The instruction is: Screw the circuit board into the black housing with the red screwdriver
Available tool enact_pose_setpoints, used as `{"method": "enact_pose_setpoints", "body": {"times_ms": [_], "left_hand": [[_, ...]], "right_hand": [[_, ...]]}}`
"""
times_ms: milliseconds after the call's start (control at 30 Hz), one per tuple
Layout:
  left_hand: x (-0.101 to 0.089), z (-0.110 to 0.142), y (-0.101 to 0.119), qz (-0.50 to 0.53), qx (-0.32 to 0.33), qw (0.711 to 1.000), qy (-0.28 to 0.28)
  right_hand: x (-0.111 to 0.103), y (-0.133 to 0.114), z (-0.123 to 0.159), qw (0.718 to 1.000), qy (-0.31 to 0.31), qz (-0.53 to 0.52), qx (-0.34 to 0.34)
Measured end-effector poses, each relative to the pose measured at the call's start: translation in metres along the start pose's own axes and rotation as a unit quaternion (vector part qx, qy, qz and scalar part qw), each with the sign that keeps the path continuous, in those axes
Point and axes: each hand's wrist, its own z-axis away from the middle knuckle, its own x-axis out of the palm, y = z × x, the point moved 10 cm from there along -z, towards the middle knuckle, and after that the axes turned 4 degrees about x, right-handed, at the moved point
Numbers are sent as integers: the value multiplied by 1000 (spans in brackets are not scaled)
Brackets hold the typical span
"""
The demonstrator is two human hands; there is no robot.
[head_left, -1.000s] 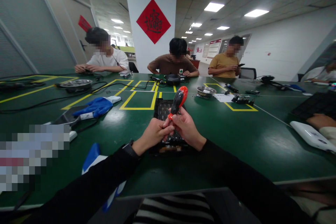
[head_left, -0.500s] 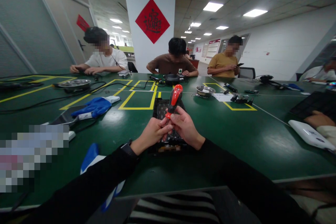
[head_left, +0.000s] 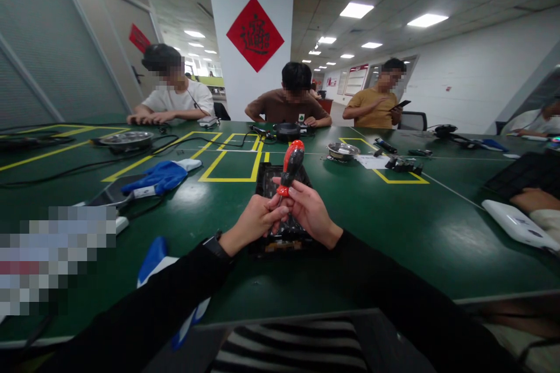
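A screwdriver (head_left: 294, 162) with a red and black handle stands nearly upright, handle end up. My right hand (head_left: 315, 213) has its thumb and fingers closed on it at the red collar. Lower down, my left hand (head_left: 252, 220) pinches around the shaft; both hands touch each other there. Beneath them a black rectangular casing (head_left: 264, 177) lies on the green table (head_left: 376, 245), its inner parts showing around my fingers. The screwdriver's tip is hidden behind my hands.
Blue-and-white gloves (head_left: 160, 178) lie to the left, with another glove (head_left: 151, 262) near my left forearm. A metal bowl (head_left: 343, 151) and small black parts (head_left: 405, 166) sit ahead right. A white device (head_left: 518, 224) is at far right. Several people sit around the table.
The screwdriver handle has turned, so its red side now faces more to the left. My hands stay in nearly the same place over the casing.
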Motion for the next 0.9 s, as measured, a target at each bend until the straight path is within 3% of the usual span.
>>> {"method": "enact_pose_setpoints", "body": {"times_ms": [433, 667, 900], "left_hand": [[1, 0, -3, 10, -2, 1000, -1], [-2, 0, 1, -3, 12, 1000, 14], [0, -1, 2, 10, 23, 1000, 2]], "right_hand": [[-2, 4, -1, 998, 22, 48, -22], [-3, -1, 1, 999, 37, -7, -5], [-3, -2, 1, 999, 39, 23, -15]]}}
